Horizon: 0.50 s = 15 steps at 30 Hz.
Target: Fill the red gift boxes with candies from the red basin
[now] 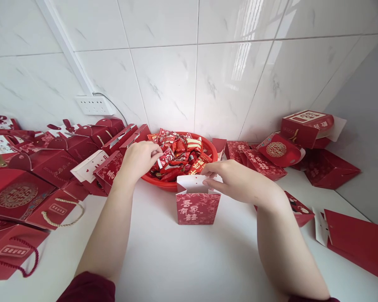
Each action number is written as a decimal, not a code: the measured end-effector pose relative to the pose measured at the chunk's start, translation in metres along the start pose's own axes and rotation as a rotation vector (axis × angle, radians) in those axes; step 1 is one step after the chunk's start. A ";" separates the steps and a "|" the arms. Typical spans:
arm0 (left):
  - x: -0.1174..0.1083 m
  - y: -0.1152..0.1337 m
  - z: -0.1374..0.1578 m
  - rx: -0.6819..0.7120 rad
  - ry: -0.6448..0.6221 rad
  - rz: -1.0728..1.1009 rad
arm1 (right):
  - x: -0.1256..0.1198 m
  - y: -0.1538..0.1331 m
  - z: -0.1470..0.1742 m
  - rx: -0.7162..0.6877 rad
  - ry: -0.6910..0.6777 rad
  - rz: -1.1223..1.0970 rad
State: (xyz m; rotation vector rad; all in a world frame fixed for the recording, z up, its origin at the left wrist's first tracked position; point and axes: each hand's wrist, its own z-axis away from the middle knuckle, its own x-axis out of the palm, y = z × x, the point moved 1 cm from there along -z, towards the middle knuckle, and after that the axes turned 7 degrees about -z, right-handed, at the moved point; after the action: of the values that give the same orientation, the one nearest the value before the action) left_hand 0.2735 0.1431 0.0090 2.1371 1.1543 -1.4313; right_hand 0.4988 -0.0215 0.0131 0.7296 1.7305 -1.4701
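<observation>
A red paper gift box (198,209) with white lettering stands upright on the table in front of me, its white-lined top unfolded. My right hand (236,180) is at the box's top, thumb in front of the raised flap and fingers at its back, gripping it. Behind the box sits a round red plastic basket (214,152) heaped with wrapped sweets in red packets. At the basket's left side my left hand (141,160) is closed, thumb and fingertips pinching a small wrapped candy (166,157). The palm side of this hand is hidden.
Many red gift boxes (20,191) with rope handles crowd the left side. More boxes (329,167) lie stacked or tipped at the right, with a flat red one (359,239) near the front. A power strip (94,105) is fixed to the tiled wall.
</observation>
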 end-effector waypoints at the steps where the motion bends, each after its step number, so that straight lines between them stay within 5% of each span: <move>1: 0.001 0.000 0.000 -0.010 -0.020 0.007 | 0.000 0.000 0.000 -0.001 0.001 -0.001; 7: 0.013 -0.012 0.004 -0.027 -0.213 0.255 | 0.002 0.003 -0.001 0.005 -0.001 -0.010; 11: 0.017 -0.025 0.006 -0.232 -0.399 0.075 | 0.002 0.004 -0.002 0.018 -0.004 -0.013; 15: 0.021 -0.025 0.006 -0.248 -0.621 0.035 | 0.002 0.003 -0.002 0.008 -0.008 -0.008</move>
State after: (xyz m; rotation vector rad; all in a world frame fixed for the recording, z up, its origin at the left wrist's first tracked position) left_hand 0.2547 0.1644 -0.0080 1.3859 0.9747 -1.6625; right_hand 0.5000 -0.0190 0.0096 0.7207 1.7245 -1.4840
